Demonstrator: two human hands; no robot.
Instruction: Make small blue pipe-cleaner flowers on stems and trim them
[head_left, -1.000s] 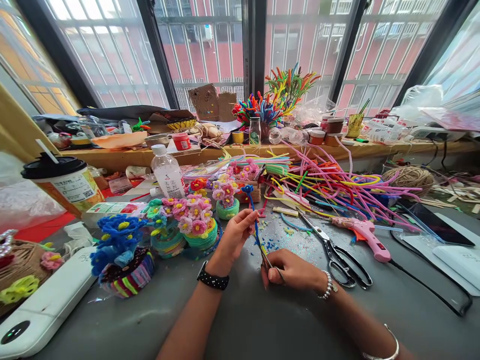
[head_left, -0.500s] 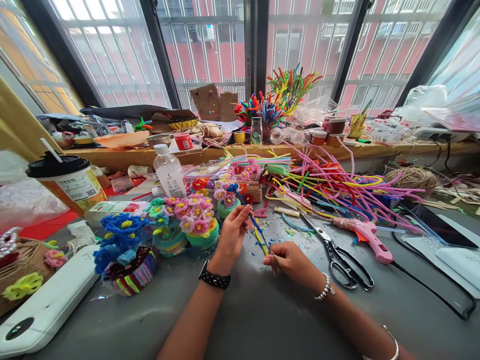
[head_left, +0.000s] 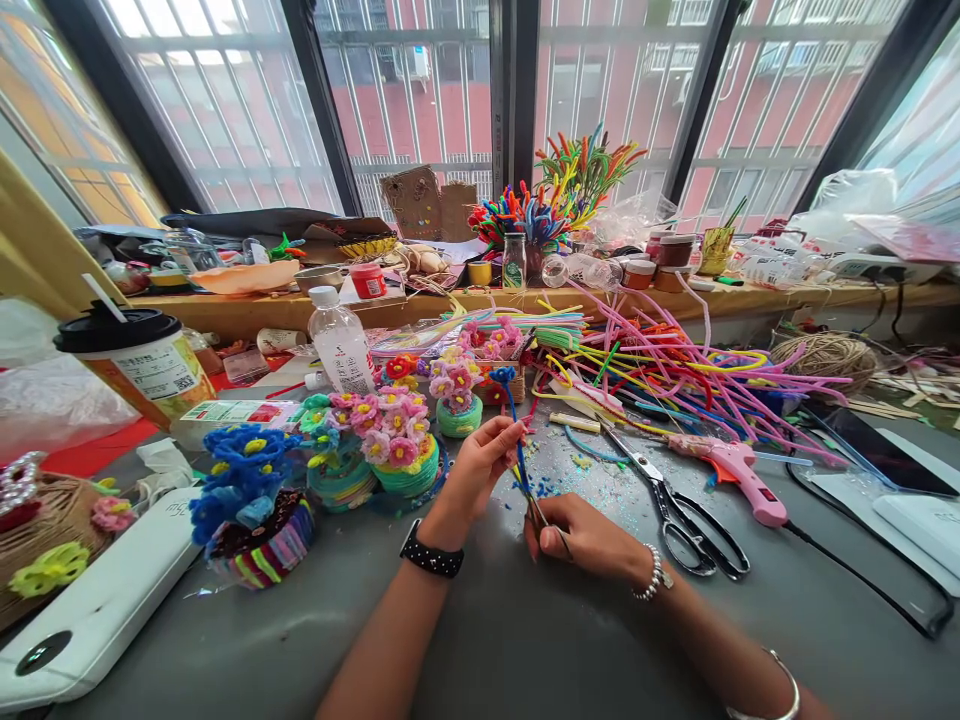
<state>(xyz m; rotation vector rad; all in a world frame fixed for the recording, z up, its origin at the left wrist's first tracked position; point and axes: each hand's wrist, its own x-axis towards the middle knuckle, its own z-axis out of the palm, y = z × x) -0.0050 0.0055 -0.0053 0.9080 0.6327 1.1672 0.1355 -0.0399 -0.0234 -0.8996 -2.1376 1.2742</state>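
My left hand (head_left: 480, 472) pinches a blue pipe cleaner (head_left: 514, 402) between thumb and fingertips. Its top end is curled into a small blue bunch, standing upright above the fingers. Lower down, my right hand (head_left: 581, 535) is closed around a pair of small scissors (head_left: 535, 508), blades pointing up at the pipe cleaner's lower part. Yellow shows beside the blue there; whether the blades touch it I cannot tell. Blue fluff trimmings (head_left: 551, 487) lie on the grey table behind the hands. Left of my left hand stand pink pipe-cleaner flowers (head_left: 394, 425) in a green coiled pot.
Large scissors (head_left: 686, 515) and a pink glue gun (head_left: 739, 470) with a black cord lie to the right. Behind them spreads a heap of pipe cleaners (head_left: 675, 370). On the left are a blue flower pot (head_left: 259, 545), a drink cup (head_left: 142, 365) and a plastic bottle (head_left: 339, 345).
The blue pipe cleaner has swung more upright and to the right, its curled top now clear of the flowers. My left hand shifted slightly right; the small scissors tilted and look more spread.
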